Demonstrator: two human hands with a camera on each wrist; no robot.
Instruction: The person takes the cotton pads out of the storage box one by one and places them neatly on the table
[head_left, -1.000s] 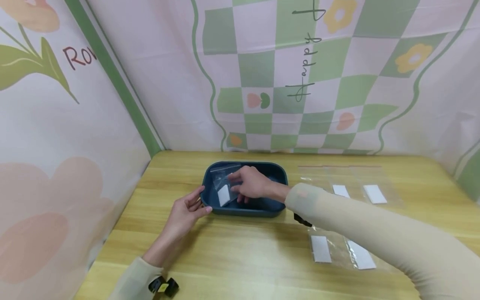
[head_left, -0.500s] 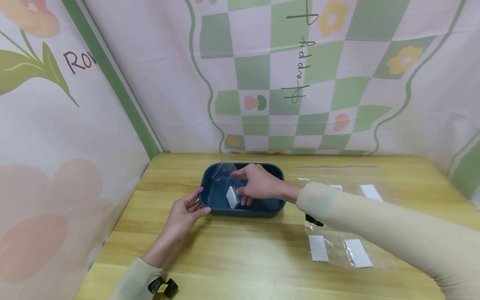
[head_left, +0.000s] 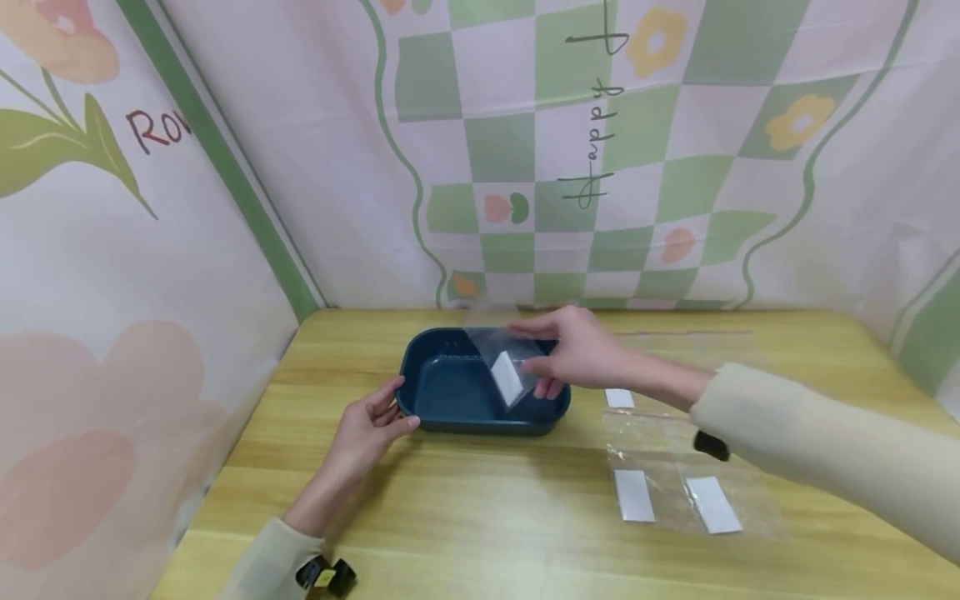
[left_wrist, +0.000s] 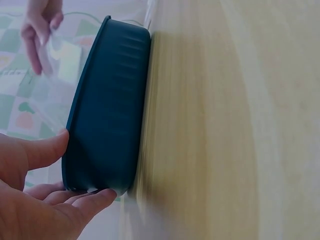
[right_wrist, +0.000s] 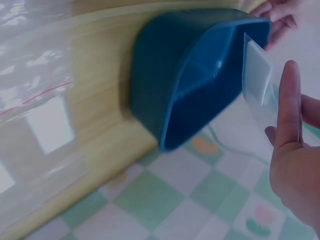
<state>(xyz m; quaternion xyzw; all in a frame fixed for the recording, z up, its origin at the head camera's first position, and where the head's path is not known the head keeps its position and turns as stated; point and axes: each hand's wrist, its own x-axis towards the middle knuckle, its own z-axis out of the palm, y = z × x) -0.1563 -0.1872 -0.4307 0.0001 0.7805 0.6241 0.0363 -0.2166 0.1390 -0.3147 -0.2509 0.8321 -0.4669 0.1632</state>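
Note:
My left hand (head_left: 366, 432) grips the left end of a dark blue rectangular plastic tub (head_left: 480, 427), thumb and fingers spread along its wall, as the left wrist view shows. Over the tub's right half my right hand (head_left: 592, 348) pinches a clear zip bag (head_left: 507, 380) holding a white rectangular piece. The bag hangs tilted above the rim. In the right wrist view the white piece (right_wrist: 257, 72) shows through the plastic, in front of the tub (right_wrist: 155, 75). No other bag shows inside the tub.
Several flat clear bags with white pieces lie in rows right of the tub, among them a front bag (head_left: 634, 496) and its neighbour (head_left: 714, 505). The right forearm covers part of the back row. Patterned cloth (head_left: 498, 150) hangs behind the wooden table (head_left: 480, 517).
My right hand has lifted the bag from inside the tub and moved it right, above the rim. My left hand has stayed at the tub's left end.

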